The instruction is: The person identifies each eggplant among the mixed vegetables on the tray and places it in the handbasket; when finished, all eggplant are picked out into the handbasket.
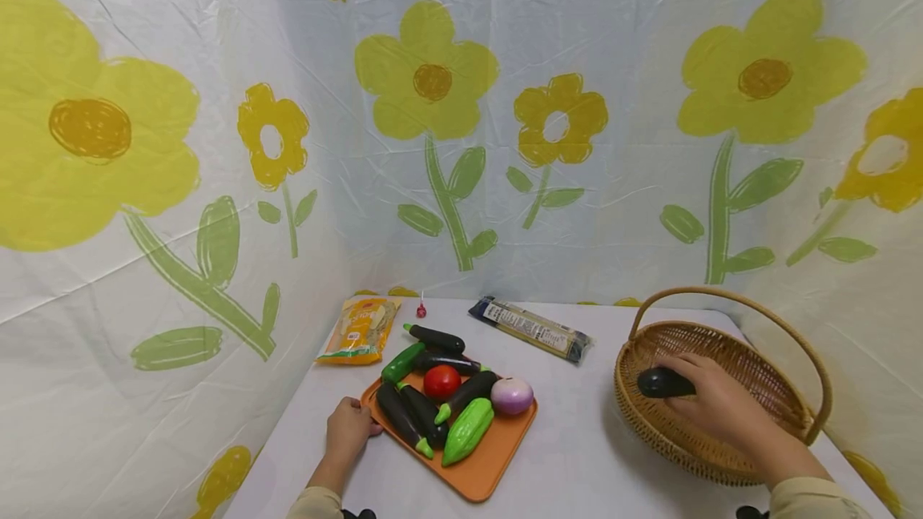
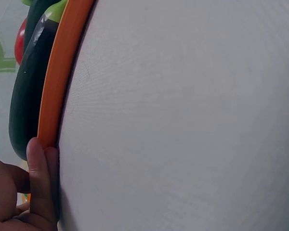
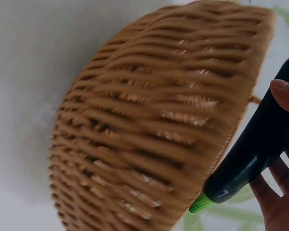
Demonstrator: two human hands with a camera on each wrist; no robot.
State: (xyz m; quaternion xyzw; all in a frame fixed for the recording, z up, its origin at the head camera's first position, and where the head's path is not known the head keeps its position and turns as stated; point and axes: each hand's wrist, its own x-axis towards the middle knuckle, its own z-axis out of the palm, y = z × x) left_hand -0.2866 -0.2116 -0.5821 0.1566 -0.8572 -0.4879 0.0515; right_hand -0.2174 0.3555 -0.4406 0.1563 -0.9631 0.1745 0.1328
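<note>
My right hand (image 1: 710,395) grips a dark eggplant (image 3: 260,139) over the wicker basket (image 1: 721,455). In the right wrist view the eggplant's green stem end points down beside the basket's woven rim. My left hand (image 1: 349,427) holds the left edge of an orange tray (image 1: 479,487), its fingers at the rim in the left wrist view. On this tray lie several dark eggplants (image 1: 400,415), a red tomato (image 1: 442,382), a green pepper (image 1: 402,363), a light green ridged gourd (image 1: 468,431) and a purple onion (image 1: 512,396). Another dark eggplant (image 1: 435,338) overlaps the tray's far side.
An orange food packet (image 1: 359,332) lies at the back left, with a small red item (image 1: 421,311) beside it. A long clear-and-dark package (image 1: 532,329) rests behind the tray. The basket's arched handle (image 1: 775,319) rises on the right. Flower-print cloth (image 1: 613,239) hangs around the white table.
</note>
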